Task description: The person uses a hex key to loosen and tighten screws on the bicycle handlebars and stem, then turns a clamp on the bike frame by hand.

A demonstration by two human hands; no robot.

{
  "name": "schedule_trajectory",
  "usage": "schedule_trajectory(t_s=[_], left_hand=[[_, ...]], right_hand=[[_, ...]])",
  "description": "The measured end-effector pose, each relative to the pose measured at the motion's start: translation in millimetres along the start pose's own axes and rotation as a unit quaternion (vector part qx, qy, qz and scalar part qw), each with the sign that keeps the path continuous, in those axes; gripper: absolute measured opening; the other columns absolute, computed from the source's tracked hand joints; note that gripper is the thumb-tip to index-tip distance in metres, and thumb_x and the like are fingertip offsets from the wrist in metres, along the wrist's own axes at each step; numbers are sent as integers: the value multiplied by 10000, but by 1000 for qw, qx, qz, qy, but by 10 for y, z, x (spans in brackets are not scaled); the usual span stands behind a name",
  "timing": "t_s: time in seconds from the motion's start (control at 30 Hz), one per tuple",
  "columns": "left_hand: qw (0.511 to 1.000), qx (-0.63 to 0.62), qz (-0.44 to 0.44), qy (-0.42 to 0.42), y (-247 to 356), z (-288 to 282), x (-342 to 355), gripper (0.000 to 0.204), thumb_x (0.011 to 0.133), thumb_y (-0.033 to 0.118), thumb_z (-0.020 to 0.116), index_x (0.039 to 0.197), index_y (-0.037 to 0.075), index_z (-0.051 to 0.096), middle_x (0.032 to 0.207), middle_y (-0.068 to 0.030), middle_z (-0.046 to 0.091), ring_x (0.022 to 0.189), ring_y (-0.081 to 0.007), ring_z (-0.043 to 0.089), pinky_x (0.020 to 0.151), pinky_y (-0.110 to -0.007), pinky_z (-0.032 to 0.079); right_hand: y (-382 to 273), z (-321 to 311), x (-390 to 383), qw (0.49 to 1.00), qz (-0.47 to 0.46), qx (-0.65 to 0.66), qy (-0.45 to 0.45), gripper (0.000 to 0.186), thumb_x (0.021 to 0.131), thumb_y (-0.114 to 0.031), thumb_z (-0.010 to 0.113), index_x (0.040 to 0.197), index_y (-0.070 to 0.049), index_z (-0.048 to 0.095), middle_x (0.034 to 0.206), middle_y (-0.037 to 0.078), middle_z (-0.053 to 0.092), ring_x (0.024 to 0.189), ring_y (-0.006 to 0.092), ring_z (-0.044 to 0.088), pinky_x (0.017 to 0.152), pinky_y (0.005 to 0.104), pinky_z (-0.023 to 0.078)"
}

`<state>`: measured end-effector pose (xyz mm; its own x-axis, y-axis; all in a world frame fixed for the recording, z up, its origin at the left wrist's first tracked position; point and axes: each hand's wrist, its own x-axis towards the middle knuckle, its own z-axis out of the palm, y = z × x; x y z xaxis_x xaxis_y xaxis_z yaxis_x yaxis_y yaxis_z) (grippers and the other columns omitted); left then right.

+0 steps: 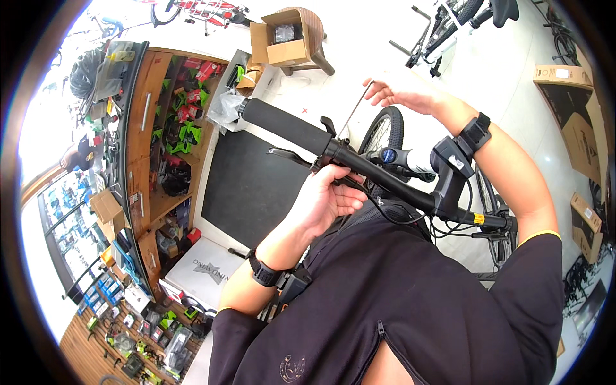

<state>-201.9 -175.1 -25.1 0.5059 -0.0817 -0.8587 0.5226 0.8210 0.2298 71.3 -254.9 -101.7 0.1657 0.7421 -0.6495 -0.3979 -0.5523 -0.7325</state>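
Over white flooring [359, 42], the loosely cupped right hand [407, 95] touches a hex key [354, 113], cupped left hand [321, 202] the handlebar [393, 184].

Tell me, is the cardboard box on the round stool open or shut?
Open: the cardboard box has a flap spread outward, and greyish plastic shows inside.

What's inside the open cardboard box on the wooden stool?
Inside the cardboard box on the wooden stool, there's something in shiny, see-through plastic. I can't tell what's wrapped up, and anything underneath it is covered.
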Motion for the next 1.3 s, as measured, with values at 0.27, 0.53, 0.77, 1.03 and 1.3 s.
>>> schedule_trajectory(t_s=[0.27, 0.53, 0.77, 1.03, 1.3], left_hand=[[1000, 10, -6, -20, -11, 20, 12, 379, 986, 308, 456, 1059, -23, 625, 798, -166, 717, 658, -194, 688, 658, -281, 561], [1000, 7, -5, -28, -9, -21, 15, 372, 989, 292, 445, 1068, -26, 621, 802, -171, 716, 658, -198, 688, 654, -286, 560], [999, 9, -8, -32, -2, -23, 32, 359, 987, 282, 448, 1071, -23, 617, 808, -172, 716, 662, -200, 689, 667, -288, 562], [999, 7, -10, -39, 27, -14, 4, 336, 984, 275, 469, 1069, -12, 621, 816, -165, 720, 686, -191, 700, 667, -281, 568], [999, 6, -17, -36, 64, -14, 0, 318, 986, 264, 466, 1061, -3, 623, 824, -166, 724, 696, -189, 706, 672, -277, 572]], right_hand=[[122, -221, 145, 982, -18, 108, -151, 416, 1063, -384, 437, 1181, -23, 605, 965, 56, 657, 854, 93, 623, 791, 220, 516], [-186, -21, 133, 993, 63, -98, -4, 401, 1036, -374, 506, 1034, -3, 658, 619, -65, 468, 523, 42, 364, 482, 181, 334], [97, -173, 480, 949, 219, 214, -73, 337, 1037, -289, 534, 1168, 20, 567, 683, -67, 479, 537, -1, 394, 430, 140, 339], [130, -117, 268, 977, 157, 132, -63, 394, 989, -396, 605, 1038, -5, 622, 645, -55, 509, 563, 23, 491, 508, 153, 410], [-81, 104, 174, 913, -85, -375, 134, 337, 946, -344, 644, 943, -14, 710, 706, 47, 663, 584, 133, 587, 594, 286, 492]])
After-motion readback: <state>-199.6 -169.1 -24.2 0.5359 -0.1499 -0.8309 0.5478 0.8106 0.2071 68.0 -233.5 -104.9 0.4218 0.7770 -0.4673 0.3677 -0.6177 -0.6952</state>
